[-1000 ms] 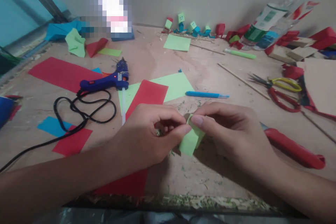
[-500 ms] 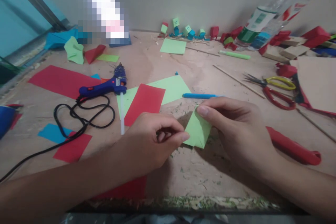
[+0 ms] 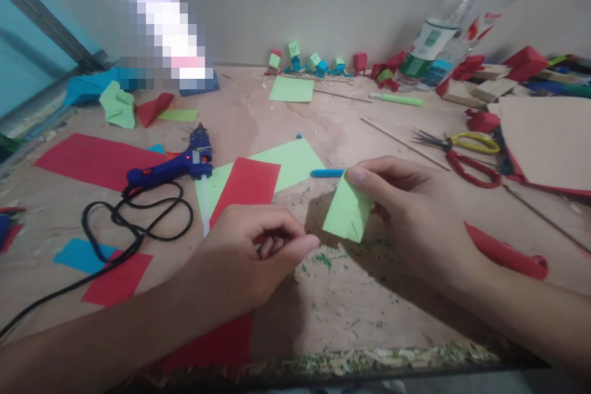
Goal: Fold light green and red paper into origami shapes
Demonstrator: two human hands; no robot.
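Observation:
My right hand [image 3: 406,203] pinches a small light-green piece of paper [image 3: 346,212] at its top edge between thumb and fingers. The paper tilts above the table, and a short slit or crease shows near its lower edge. Just left of it is my left hand [image 3: 272,246], thumb and forefinger together in a pinch with nothing visible between them; it is apart from the paper. Behind the paper lies a blue pen [image 3: 325,173], partly covered. A red paper strip [image 3: 252,178] rests on a larger green sheet [image 3: 295,163] beyond my left hand.
At left lies a blue glue gun [image 3: 184,163] with a looped black cord [image 3: 138,234]. Scissors [image 3: 473,160], a red tool handle [image 3: 505,252] and wooden sticks [image 3: 404,143] are at right. Small paper figures [image 3: 316,63] and plastic bottles [image 3: 427,52] line the wall. Green scraps [image 3: 323,258] litter the table.
My left hand has let go of the green paper's lower left edge and drawn slightly left. The right hand holds the paper a little higher. The view has shifted slightly to the right.

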